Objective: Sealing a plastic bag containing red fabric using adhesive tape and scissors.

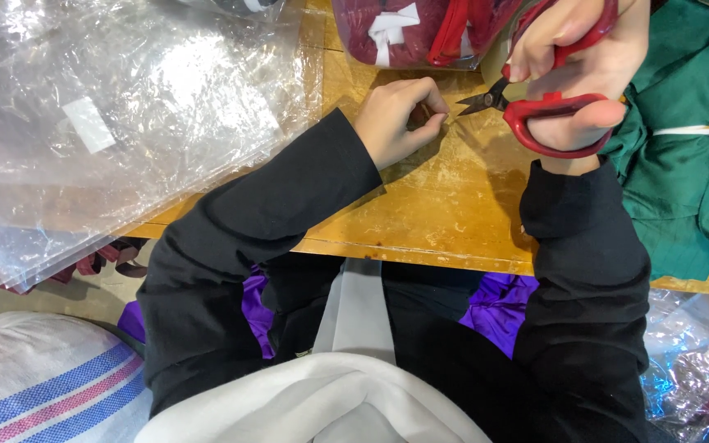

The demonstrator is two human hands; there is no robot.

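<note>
1. Head view: your right hand (pixel 580 61) is clenched through the loops of the red-handled scissors (pixel 547 107), held above the wooden table (pixel 428 213) toward its far edge. The short dark blades point left, so the scissors' long axis runs roughly parallel to the table's near edge.
2. Head view: your left hand (pixel 400 119) rests on the table with thumb and fingers pinched together. Whatever they pinch is too small to make out; it may be a thread or a tiny tag.
3. Head view: the blade tips sit just beside the pinched fingertips (pixel 441 115) of the left hand, coming in from their right. The blades look only slightly parted. That gap between tips and pinch is the relation that matters here; the right hand is the one holding the tool, the left holds the spot.
4. Head view: around the hands, clear plastic bags (pixel 116 123) cover the table's left part, a bagged dark red garment (pixel 420 33) lies at the far edge, and green cloth (pixel 683 156) is heaped at the right edge.
</note>
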